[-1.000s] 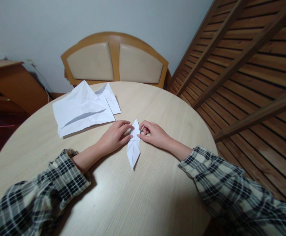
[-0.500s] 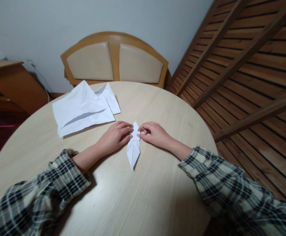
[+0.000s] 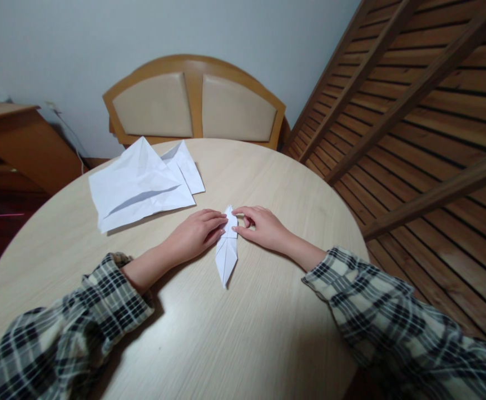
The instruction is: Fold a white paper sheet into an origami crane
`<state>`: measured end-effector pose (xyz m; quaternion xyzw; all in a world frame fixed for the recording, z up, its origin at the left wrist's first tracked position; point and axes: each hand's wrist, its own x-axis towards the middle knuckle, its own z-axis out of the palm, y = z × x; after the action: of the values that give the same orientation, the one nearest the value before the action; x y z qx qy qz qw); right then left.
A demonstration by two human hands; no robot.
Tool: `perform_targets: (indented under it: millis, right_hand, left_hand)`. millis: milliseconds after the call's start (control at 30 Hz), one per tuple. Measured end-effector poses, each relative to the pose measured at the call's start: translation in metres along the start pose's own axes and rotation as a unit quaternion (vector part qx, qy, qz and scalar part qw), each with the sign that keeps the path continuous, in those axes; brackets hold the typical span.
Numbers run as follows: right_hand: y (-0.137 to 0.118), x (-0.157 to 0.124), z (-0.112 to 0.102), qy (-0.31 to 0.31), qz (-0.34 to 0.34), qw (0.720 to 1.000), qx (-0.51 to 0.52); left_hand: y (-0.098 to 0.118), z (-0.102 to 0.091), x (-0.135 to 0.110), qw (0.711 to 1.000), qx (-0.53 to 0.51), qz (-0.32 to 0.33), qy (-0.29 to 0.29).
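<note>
Pale wall (image 3: 80, 50) fills the back of the room, with a brown wooden cabinet (image 3: 21, 133) at far left and a white cord (image 3: 74, 143) hanging beside it. Next comes the black-and-cream plaid left sleeve (image 3: 88, 311), reaching in over a round, light wood-grain table (image 3: 243, 333). Beyond it, near the table's far edge, lie a large creased white sheet (image 3: 134, 172) and, partly overlapped by it, a smaller folded sheet (image 3: 192, 166); behind the table stands a chair (image 3: 196, 100) with two cream panels. The left hand (image 3: 193, 233) is loosely curved, its fingertips on the left edge of a narrow, pointed folded paper (image 3: 227, 255) at mid-table. From the other side, the right hand (image 3: 263, 226) touches the paper's right edge with thumb and forefinger bowed apart, a gap between them. Whether either hand pinches the paper, I cannot tell. Rightward are the matching right sleeve (image 3: 372, 305) and a slatted brown wooden screen (image 3: 430, 111).
</note>
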<state>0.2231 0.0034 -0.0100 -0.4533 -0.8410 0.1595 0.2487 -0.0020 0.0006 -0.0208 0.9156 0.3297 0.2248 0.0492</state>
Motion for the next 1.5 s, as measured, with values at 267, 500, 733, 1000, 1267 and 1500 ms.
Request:
perform_targets:
  millis: [267,500,733,1000,1267,1500]
  right_hand:
    - [-0.002,0.000,-0.001,-0.021,0.006,0.999,-0.043]
    - [-0.004,0.000,-0.003,-0.029,0.004,0.998,-0.048]
    - [-0.001,0.000,-0.004,0.001,-0.011,1.000,0.006]
    - [0.001,0.001,-0.006,-0.008,-0.025,1.000,-0.008]
    - [-0.001,0.001,-0.006,-0.015,-0.018,1.000,-0.010]
    - [0.007,0.000,-0.003,0.013,0.016,0.999,-0.025]
  left_hand:
    - [0.002,-0.001,0.000,1.000,0.005,-0.003,-0.005]
    - [0.004,-0.003,0.000,1.000,-0.006,0.002,-0.013]
    - [0.002,-0.003,-0.001,1.000,0.005,0.011,-0.017]
    - [0.002,-0.001,-0.002,1.000,-0.019,0.007,0.000]
    - [0.002,-0.001,-0.002,1.000,-0.011,0.008,-0.007]
    - [0.007,-0.005,0.000,1.000,-0.013,-0.002,0.004]
